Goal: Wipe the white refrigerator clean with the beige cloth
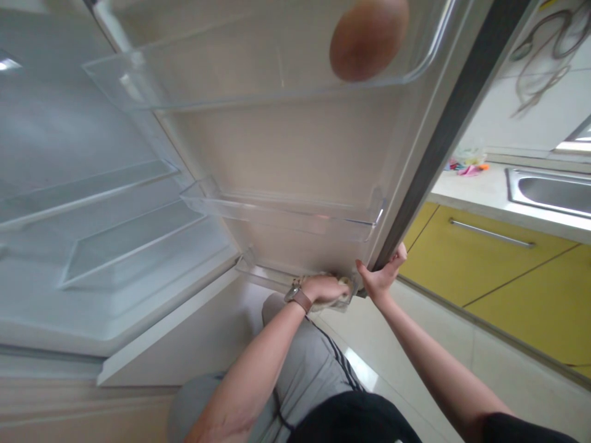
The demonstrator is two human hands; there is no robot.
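An open fridge door (300,154) fills the middle of the head view, with clear plastic door shelves. My left hand (325,288), with a brown watch on its wrist, is closed on a pale cloth (344,289) pressed against the lowest door shelf (272,277). My right hand (383,274) grips the door's dark outer edge (443,141) near its bottom corner. A brown egg-shaped thing (368,38) sits in the top door shelf.
The fridge's inside (92,203) with glass shelves lies at the left. Yellow cabinets (498,277), a white counter and a steel sink (551,192) stand at the right. My knees in grey trousers (314,363) are below, over a pale floor.
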